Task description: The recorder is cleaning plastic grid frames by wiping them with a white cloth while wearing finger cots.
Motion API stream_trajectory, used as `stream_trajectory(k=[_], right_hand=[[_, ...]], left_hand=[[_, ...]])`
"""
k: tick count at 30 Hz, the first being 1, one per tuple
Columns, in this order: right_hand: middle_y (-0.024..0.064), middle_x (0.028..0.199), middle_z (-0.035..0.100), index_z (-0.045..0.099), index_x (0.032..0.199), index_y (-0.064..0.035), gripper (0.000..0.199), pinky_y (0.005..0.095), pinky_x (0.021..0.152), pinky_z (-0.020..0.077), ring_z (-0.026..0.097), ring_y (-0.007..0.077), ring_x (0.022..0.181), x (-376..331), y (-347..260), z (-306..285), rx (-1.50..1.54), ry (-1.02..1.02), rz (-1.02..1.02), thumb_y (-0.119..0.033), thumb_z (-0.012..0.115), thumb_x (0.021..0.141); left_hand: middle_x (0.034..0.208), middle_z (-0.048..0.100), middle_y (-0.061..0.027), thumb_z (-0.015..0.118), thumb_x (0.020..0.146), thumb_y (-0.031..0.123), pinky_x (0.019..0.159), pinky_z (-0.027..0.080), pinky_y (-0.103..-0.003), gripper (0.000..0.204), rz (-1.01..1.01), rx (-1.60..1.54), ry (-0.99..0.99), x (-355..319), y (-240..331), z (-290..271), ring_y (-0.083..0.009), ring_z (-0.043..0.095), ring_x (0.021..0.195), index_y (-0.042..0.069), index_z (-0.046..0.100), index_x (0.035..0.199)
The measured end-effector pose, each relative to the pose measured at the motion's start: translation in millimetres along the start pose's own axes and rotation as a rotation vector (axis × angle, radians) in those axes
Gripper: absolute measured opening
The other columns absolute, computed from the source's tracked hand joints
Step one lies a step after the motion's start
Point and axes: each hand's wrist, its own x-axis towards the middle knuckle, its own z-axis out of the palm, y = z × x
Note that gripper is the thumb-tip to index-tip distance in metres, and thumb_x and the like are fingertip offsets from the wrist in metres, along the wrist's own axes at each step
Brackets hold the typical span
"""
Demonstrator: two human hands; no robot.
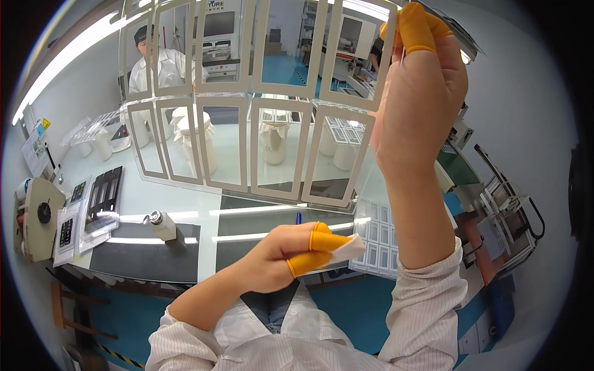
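Note:
My right hand (pixel 421 105), with yellow finger cots, is raised at the upper right and grips the corner of a large clear sheet (pixel 305 148). Rows of grey rectangular frames are printed on the sheet, which stands tilted up in front of me, so the room shows through it. Lower down, in front of my body, my left hand (pixel 269 256) pinches a folded white wipe (pixel 349 248) between fingers in yellow cots. The wipe is apart from the sheet. A similar sheet with several framed panels (pixel 378 235) lies on the table below my right forearm.
A small white pump bottle (pixel 163 226) and a blue pen (pixel 298 217) are on the table. Cloth-topped jars (pixel 197 145) stand behind the sheet. Black-printed sheets (pixel 102 198) and a beige device (pixel 38 213) sit at left. Across the table is another person (pixel 166 69).

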Motion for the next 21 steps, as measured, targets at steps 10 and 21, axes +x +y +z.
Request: stream_trajectory(k=[10,21], right_hand=[[0.0028,0.091,0.060,0.059,0.106,-0.0043,0.021,0.0244,0.087,0.0431,0.056,0.0077,0.083,-26.1,-40.4,0.2,-0.670,0.021,-0.009,-0.008,0.050,0.087],[0.0018,0.086,0.059,0.058,0.101,-0.0035,0.016,0.0256,0.082,0.0392,0.053,0.0070,0.081,-36.1,-36.3,15.0,-0.574,-0.071,-0.058,-0.015,0.056,0.090]], left_hand=[[0.085,0.053,-0.0121,0.055,0.073,-0.010,0.065,0.040,-0.029,0.028,-0.026,0.297,-0.047,-11.3,22.0,13.5,-0.0240,0.050,0.072,-0.001,0.061,0.099],[0.083,0.052,-0.0123,0.064,0.065,-0.008,0.047,0.044,-0.024,0.046,0.449,1.393,0.504,18.8,76.4,19.6,-0.0199,0.053,0.059,-0.005,0.059,0.111]])
